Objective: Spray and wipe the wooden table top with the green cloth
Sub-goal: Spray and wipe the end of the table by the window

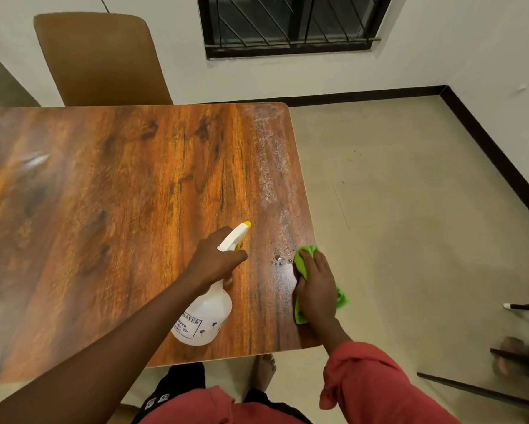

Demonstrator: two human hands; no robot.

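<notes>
The wooden table top (119,194) fills the left and middle of the head view. A band of spray droplets (270,157) runs along its right edge. My left hand (215,260) grips the neck of a white spray bottle (203,316) with a yellow nozzle that points up and to the right. My right hand (316,286) lies flat on the green cloth (301,261) and presses it onto the table near the right edge, just below a few larger drops. Parts of the cloth are hidden under the hand.
A brown chair (104,59) stands behind the table's far edge. Right of the table lies beige floor (410,209), with dark thin legs of some furniture (477,393) at the lower right. A barred window (290,22) is in the far wall.
</notes>
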